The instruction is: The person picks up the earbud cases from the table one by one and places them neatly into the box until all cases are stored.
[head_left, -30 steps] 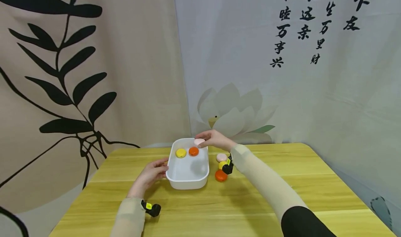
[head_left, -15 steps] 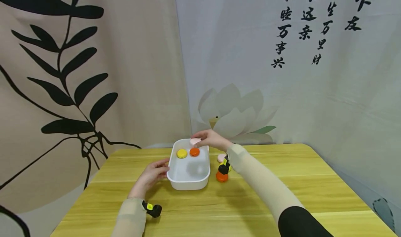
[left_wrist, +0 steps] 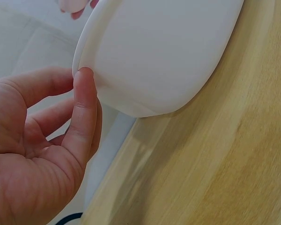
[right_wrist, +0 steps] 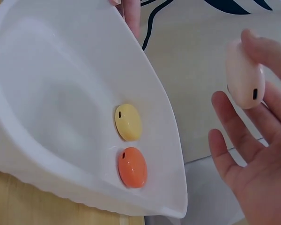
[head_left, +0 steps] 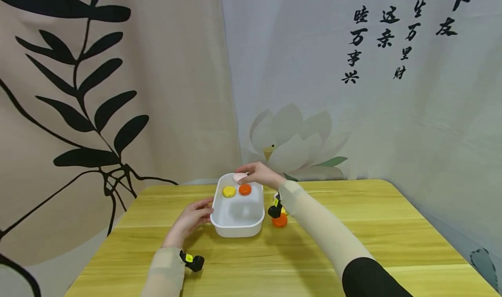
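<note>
A white rectangular tub [head_left: 238, 210] stands on the table, with a yellow round piece [head_left: 229, 191] and an orange round piece [head_left: 245, 189] side by side inside it. My right hand [head_left: 262, 175] pinches a pale pink piece [right_wrist: 244, 75] between thumb and fingers above the tub's far end. My left hand [head_left: 191, 221] holds the tub's left side; in the left wrist view, the fingers of that hand [left_wrist: 47, 126] rest on its rim and outer wall. The yellow piece [right_wrist: 128, 122] and the orange piece [right_wrist: 132, 167] lie near one end in the right wrist view.
Right of the tub, another orange piece [head_left: 279, 220] lies on the wooden table [head_left: 353, 227], with a yellow one [head_left: 284, 211] mostly hidden behind the black wrist camera [head_left: 275, 208]. Behind the table hangs a printed cloth [head_left: 188, 92].
My right hand has shifted left over the tub's far end with the pale pink piece. Its wrist camera now covers more of the pieces on the table. My left hand keeps its hold.
</note>
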Motion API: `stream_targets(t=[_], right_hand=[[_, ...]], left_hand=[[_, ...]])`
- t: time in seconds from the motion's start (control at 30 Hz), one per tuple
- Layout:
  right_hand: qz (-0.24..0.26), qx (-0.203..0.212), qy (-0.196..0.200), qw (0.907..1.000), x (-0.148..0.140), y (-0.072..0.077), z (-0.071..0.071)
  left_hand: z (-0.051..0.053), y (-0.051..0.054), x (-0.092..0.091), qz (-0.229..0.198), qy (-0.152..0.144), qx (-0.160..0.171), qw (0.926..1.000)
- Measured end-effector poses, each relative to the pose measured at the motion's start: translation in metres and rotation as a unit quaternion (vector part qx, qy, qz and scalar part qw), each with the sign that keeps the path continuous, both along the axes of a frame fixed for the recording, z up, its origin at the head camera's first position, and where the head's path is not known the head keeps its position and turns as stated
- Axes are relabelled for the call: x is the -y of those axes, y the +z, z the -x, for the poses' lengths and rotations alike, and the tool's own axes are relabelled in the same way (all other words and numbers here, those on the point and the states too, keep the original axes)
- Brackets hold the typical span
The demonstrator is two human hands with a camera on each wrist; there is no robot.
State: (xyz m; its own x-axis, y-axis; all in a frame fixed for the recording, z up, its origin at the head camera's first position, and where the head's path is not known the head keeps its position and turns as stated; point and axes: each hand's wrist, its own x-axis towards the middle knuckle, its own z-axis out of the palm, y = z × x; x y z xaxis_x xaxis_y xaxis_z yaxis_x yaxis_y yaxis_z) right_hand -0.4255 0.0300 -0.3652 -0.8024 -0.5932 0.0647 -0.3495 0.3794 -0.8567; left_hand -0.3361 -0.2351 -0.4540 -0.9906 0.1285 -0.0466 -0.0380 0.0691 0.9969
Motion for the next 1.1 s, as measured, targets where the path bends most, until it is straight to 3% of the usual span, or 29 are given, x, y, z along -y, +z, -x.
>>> stream_targets(t=[0.4,0.77,1.1], right_hand=[[-0.008,-0.003,-0.002,1.0,0.013,-0.011,0.011],[-0.005,-0.002,-0.013,0.9999,0.023,-0.01,0.012],[0.004,-0.001,-0.011,0.9999,0.03,-0.014,0.016]], left_hand=[[-0.001,-0.001,0.002,0.003,0.004,0.006,1.0],[-0.002,0.003,0.002,-0.005,0.013,0.008,0.9999],[0.0,-0.001,0.0,-0.006,0.013,0.007,0.9999]])
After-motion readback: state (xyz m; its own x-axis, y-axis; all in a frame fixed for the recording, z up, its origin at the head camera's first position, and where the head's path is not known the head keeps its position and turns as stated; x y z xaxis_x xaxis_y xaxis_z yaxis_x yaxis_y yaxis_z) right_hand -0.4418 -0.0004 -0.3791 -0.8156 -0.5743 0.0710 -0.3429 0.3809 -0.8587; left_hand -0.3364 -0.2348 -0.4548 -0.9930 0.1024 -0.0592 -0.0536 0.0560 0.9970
